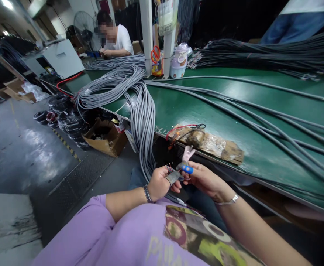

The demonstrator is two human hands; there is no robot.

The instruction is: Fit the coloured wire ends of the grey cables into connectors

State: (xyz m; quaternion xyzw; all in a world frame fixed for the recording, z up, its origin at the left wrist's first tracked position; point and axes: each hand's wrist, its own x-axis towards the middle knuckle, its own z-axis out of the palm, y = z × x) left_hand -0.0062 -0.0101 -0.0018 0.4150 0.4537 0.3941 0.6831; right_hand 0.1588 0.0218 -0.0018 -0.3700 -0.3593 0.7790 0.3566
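My left hand (159, 181) is closed around the end of a grey cable (173, 177) whose thin coloured wires fan out above my fingers. My right hand (206, 179) grips a small blue-handled cutting tool (186, 162), its pale jaws pointing up right beside the wire ends. Both hands are held close together in front of my lap, just below the front edge of the green table (234, 111).
A thick bundle of grey cables (142, 111) hangs over the table edge; more cables run across the top. A taped cardboard pad (214, 144) lies near the edge. An open cardboard box (103, 136) sits on the floor. Another person (114, 37) works at the far end.
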